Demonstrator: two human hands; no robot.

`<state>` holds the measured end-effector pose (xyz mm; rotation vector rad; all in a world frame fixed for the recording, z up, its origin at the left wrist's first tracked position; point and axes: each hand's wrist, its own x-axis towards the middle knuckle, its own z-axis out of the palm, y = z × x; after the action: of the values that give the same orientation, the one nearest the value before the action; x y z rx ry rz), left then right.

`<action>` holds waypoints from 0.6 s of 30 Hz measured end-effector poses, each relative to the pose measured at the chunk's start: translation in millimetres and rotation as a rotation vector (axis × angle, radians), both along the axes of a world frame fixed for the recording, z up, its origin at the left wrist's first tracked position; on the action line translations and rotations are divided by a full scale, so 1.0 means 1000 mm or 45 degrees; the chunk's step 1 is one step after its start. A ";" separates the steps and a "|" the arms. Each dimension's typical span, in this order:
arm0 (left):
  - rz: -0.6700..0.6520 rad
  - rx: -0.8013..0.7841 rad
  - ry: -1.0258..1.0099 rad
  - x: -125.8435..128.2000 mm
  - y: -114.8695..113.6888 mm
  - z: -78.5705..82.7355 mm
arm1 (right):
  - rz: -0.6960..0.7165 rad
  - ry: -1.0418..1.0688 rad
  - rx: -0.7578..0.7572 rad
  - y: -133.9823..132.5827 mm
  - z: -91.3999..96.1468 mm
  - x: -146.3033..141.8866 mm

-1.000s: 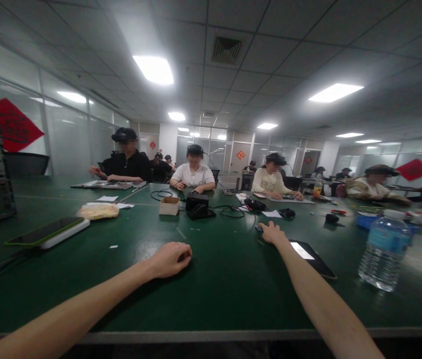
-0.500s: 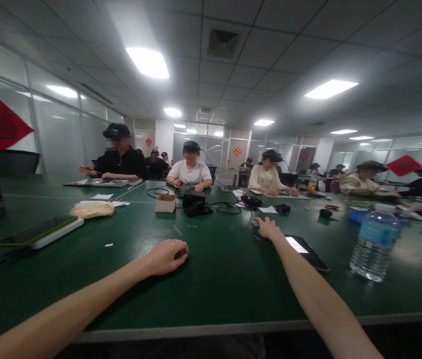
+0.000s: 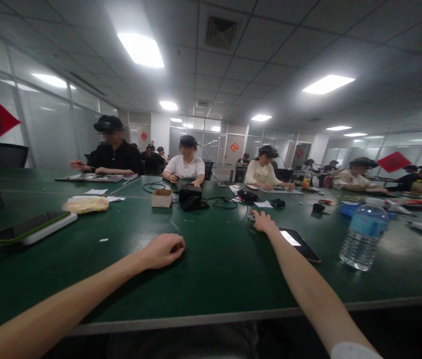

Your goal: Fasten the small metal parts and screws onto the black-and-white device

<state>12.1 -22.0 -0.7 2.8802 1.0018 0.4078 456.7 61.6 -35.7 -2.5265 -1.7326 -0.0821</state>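
Observation:
My left hand [image 3: 165, 250] rests on the green table with its fingers loosely curled; nothing shows in it. Farther forward and to the right, my right hand [image 3: 263, 221] has its fingertips on a small flat grey piece [image 3: 251, 218], which they partly cover. Just right of that wrist lies a dark tablet-like slab [image 3: 310, 248] with a white paper [image 3: 290, 238] on it. A clear water bottle [image 3: 362, 239] with a blue label stands farther right. Ahead of my left hand are an open cardboard box [image 3: 162, 198] and a black device [image 3: 191, 197].
A phone [image 3: 24, 227] with a green edge lies on a white block at left, near a yellowish packet [image 3: 85, 204]. Black cables [image 3: 225, 202] run across the middle. A blue tray [image 3: 349, 208] sits behind the bottle. Several people work across the table.
The camera view has shifted slightly, so the table things appear a little higher and more to the left. Both my hands keep nearly the same pose and place on the table.

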 end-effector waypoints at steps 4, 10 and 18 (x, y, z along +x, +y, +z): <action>0.001 -0.003 0.008 0.001 -0.001 0.001 | 0.000 0.002 -0.009 0.000 0.001 0.000; -0.002 -0.012 0.006 0.000 0.001 -0.001 | 0.004 -0.002 -0.007 -0.003 0.002 -0.002; 0.001 -0.042 0.011 0.000 0.001 0.001 | 0.010 -0.012 -0.033 -0.002 0.002 -0.001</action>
<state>12.4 -21.2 0.5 2.8549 1.0012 0.3762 455.3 59.7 -33.3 -2.5409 -1.7586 -0.0724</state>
